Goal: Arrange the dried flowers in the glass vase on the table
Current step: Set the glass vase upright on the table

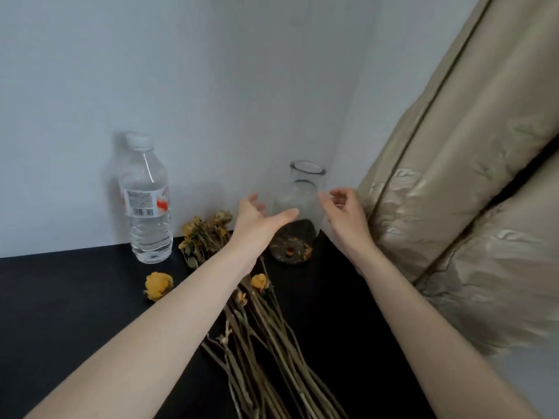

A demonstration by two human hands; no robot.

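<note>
Left grip (257, 219) spread wide, right grip (344, 213) loosely curled, flanking the glass vase (307, 176) at the worktop's (75, 297) far right corner, neither clasping it. Dried flowers (272, 343) lie mid-worktop.

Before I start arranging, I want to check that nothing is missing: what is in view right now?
table: one, black, fills the lower view
water bottle: one, clear with a white cap and a white and orange label, upright at back left
glass vase: one, clear, dark and orange bits at its bottom, upright in the back corner
dried flowers: one bundle, brownish stems with yellow heads, lying on the table in front of the vase
loose bloom: one, yellow, on the table left of the bundle
curtain: one, beige, at right
wall: pale grey, behind
left hand: open, left of the vase, contact unclear
right hand: fingers relaxed, empty, right of the vase
</note>
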